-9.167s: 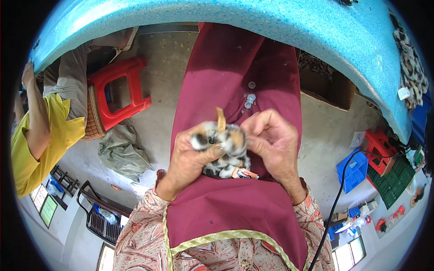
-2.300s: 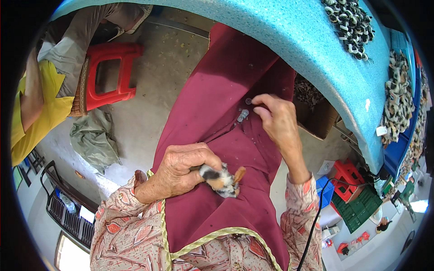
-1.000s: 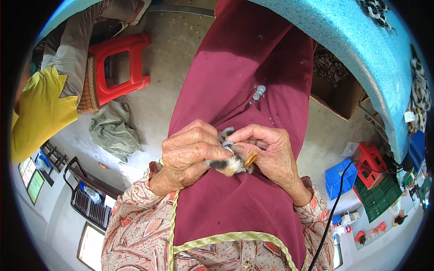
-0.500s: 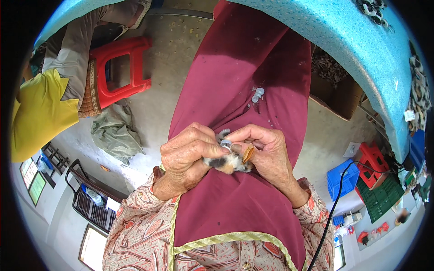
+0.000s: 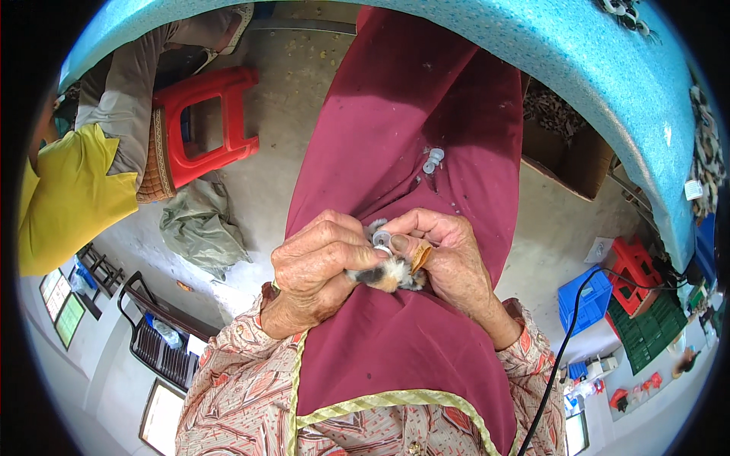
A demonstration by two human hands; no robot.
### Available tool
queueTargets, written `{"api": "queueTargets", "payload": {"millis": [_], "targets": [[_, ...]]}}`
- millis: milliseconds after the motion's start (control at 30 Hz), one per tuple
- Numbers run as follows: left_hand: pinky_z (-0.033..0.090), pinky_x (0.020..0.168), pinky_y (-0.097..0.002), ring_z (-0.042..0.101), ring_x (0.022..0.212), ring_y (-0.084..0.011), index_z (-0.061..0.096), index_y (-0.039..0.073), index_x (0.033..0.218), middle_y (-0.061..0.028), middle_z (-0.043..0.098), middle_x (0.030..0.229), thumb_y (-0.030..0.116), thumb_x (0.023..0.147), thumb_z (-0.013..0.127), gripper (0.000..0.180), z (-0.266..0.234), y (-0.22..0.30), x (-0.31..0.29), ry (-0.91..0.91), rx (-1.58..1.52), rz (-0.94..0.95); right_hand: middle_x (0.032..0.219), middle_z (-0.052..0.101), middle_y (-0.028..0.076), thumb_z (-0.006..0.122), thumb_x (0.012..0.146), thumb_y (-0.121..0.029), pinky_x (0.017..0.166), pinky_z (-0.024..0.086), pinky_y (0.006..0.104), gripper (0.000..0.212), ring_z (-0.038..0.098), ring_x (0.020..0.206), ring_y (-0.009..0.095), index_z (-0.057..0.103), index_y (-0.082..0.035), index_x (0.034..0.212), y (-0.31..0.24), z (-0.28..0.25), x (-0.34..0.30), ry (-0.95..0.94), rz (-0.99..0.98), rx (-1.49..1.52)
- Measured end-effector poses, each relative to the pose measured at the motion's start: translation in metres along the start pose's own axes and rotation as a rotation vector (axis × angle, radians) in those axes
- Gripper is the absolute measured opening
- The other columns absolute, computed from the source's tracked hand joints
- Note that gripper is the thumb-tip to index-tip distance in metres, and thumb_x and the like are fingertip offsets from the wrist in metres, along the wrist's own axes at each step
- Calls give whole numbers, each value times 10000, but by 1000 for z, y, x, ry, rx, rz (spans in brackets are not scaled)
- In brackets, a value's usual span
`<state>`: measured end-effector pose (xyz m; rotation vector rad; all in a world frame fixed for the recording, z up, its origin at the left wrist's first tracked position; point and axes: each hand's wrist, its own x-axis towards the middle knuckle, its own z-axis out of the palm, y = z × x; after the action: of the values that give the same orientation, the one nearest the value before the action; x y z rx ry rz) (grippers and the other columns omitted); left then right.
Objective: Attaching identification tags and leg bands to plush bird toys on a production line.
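Over my lap, a small furry toy piece (image 5: 389,275), patched white, black and tan, is gripped between both hands. My left hand (image 5: 318,262) is closed round its left side, the thumb pressing toward the middle. From the other side my right hand (image 5: 450,254) pinches it, thumb and forefinger closed. Between the thumbs sits a small clear plastic disc (image 5: 382,239), set against the fur; how it is fixed is hidden. An orange-brown band (image 5: 420,258) is on a digit of my right hand. More clear plastic pieces (image 5: 433,160) rest on the maroon apron (image 5: 403,342).
A blue speckled tabletop (image 5: 563,57) curves across the far side, with furry pieces (image 5: 707,144) at its right. Below it stands a cardboard box (image 5: 566,163). At left are a red stool (image 5: 209,129) and a person in yellow (image 5: 80,190). A black cable (image 5: 559,357) hangs at right.
The plastic disc shows a little more of its face between my thumbs. Both hands keep their hold on the furry piece; the whole view has shifted slightly.
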<state>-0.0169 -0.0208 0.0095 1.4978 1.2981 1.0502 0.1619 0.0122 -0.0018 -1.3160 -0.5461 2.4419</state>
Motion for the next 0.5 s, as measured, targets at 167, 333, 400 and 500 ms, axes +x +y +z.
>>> {"api": "queueTargets", "payload": {"millis": [167,333,400,500], "targets": [[488,589,-305,602,668,-216,669,3,780,-78,589,699,-122,554,651,260,0,0,-1,8,14,15,824,651,29,580,890,-88,614,467,194,161,580,715,54,637,29,985,-2,0,0,-22,42,41],[488,588,-306,602,668,-215,671,4,778,-77,591,697,-116,550,655,258,0,1,0,10,22,17,826,651,29,592,888,-84,622,470,196,147,582,723,55,637,25,975,-1,0,0,-18,7,13],[488,588,-305,601,661,-211,672,5,775,-77,595,694,-116,564,662,244,0,2,1,9,17,10,826,651,29,599,885,-77,626,473,198,138,584,727,55,636,24,971,-2,0,-1,-20,-13,1],[492,593,-301,602,655,-206,673,8,762,-77,605,696,-108,581,676,215,0,4,2,8,21,-21,843,652,32,608,877,-53,661,488,206,116,591,753,60,634,22,962,1,-1,-2,-44,-72,7]]}}
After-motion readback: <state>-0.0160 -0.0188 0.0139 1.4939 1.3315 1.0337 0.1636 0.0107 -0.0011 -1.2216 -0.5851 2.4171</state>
